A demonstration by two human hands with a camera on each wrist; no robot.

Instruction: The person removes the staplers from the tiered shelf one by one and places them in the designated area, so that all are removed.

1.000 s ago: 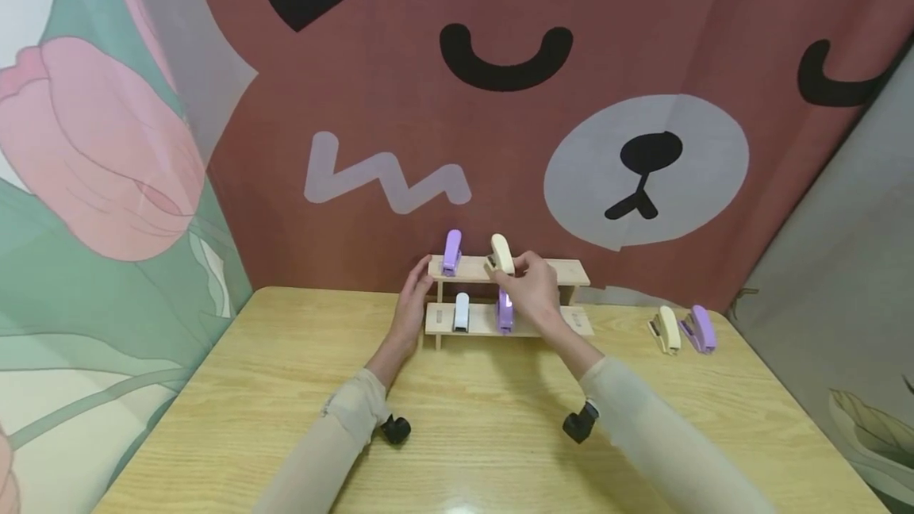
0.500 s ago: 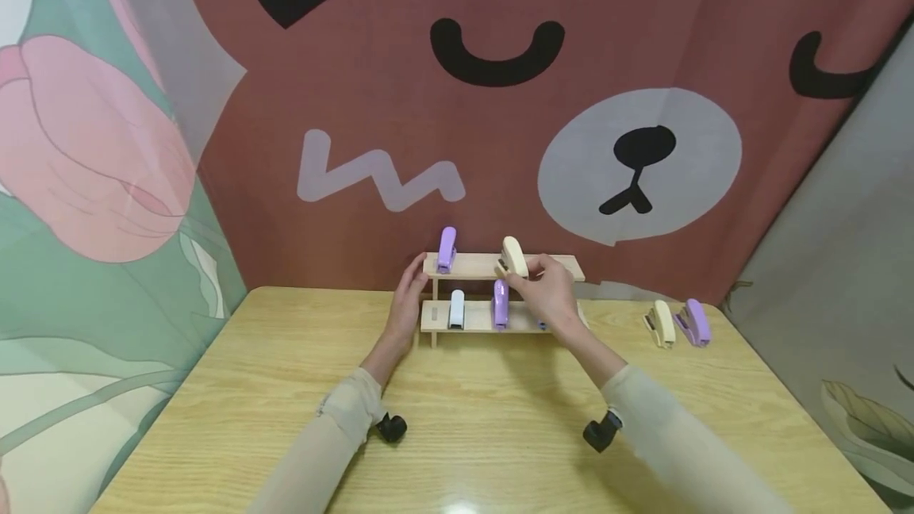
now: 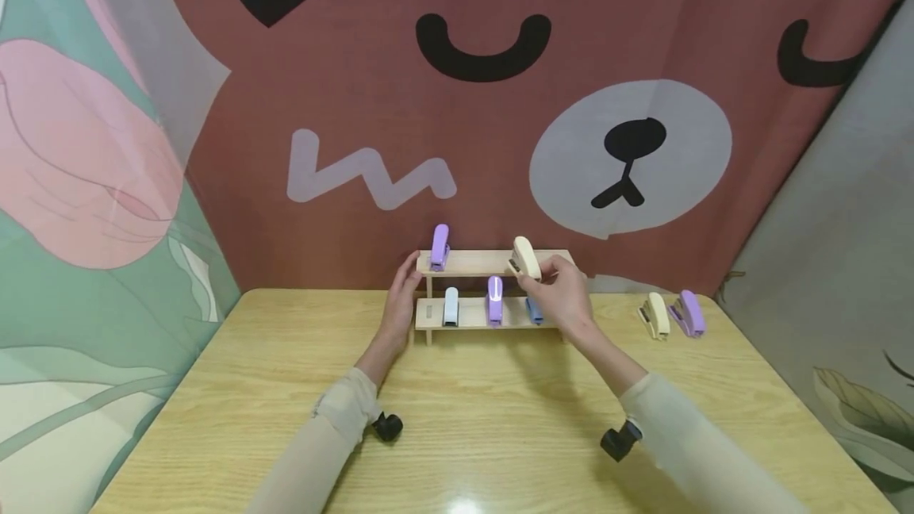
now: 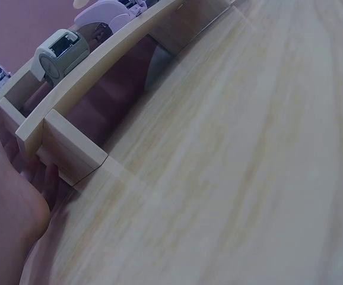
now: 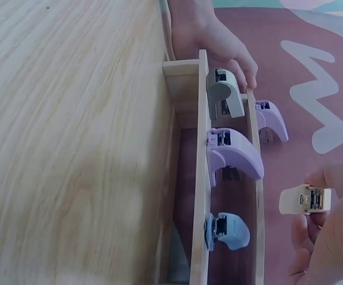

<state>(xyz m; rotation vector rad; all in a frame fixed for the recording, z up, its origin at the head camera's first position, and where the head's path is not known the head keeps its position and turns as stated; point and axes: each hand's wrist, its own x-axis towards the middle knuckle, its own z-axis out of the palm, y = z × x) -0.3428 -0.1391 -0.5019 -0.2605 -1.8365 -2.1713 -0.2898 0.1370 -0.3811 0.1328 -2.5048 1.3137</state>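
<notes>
Pale wood-grain table (image 3: 457, 399) is backed by red-brown bear-print fabric (image 3: 485, 133), flanked by green-pink floral fabric (image 3: 93, 181) and grey leaf-print fabric (image 3: 842, 252).

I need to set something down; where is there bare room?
Bare: the table between the sleeves and left of the left hand; the upper shelf between its purple stapler and the cream stapler in the right hand. Crowded: the lower shelf, with three staplers, and the table's back right corner, with two more staplers.
</notes>
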